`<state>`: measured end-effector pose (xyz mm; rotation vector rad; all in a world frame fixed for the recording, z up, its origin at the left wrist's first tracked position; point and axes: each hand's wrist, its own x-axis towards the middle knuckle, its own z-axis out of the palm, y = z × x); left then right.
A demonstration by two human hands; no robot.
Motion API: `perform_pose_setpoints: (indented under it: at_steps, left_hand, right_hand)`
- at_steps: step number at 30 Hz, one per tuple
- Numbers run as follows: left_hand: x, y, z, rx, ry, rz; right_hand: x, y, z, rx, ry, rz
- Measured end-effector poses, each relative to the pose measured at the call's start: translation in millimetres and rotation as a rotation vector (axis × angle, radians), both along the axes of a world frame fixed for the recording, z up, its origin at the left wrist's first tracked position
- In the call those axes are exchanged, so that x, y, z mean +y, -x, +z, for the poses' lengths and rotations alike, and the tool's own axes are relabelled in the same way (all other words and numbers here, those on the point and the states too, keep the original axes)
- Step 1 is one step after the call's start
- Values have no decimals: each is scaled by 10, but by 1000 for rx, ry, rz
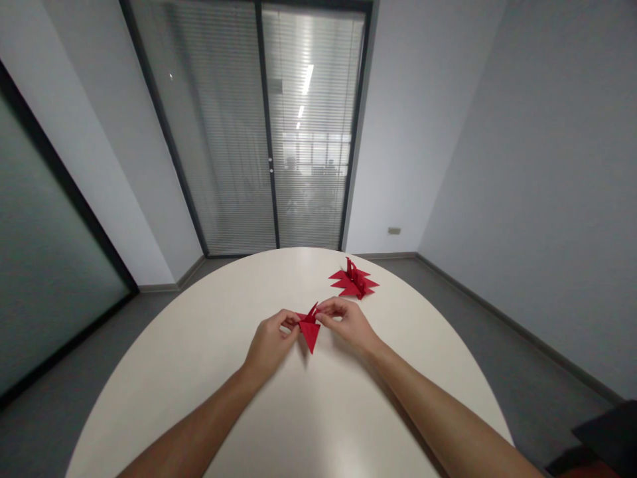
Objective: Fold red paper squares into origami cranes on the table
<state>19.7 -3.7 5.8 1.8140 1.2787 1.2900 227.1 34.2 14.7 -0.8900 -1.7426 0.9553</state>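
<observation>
A folded red paper crane (310, 334) is held just above the table, one pointed wing hanging down toward me. My left hand (273, 342) pinches its left side between thumb and fingers. On the other side, my right hand (348, 323) is closed at the crane's upper right, thumb and fingertips pressed together on a narrow folded part. Fingertips hide the ends of the paper. Beyond my right hand, a cluster of finished-looking red paper cranes (354, 280) sits on the table, nested in a row with wings spread.
The round white table (209, 392) fills the space before me, its curved edge dropping to a grey floor. Behind it stand glass panels with blinds (233, 166) and pale walls. A dark object (610, 431), partly cut off, is at the lower right.
</observation>
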Motion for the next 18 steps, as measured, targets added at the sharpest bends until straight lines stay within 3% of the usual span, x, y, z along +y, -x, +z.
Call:
perform_pose_setpoints:
  at_steps: [12,18]
  left_hand:
    - [12,6,-25,7,-11,1]
    - [16,8,-35,-18,10,-3]
  right_hand:
    - [29,-6,-38,104,208,101]
    - [49,-6,-56,46,146,70]
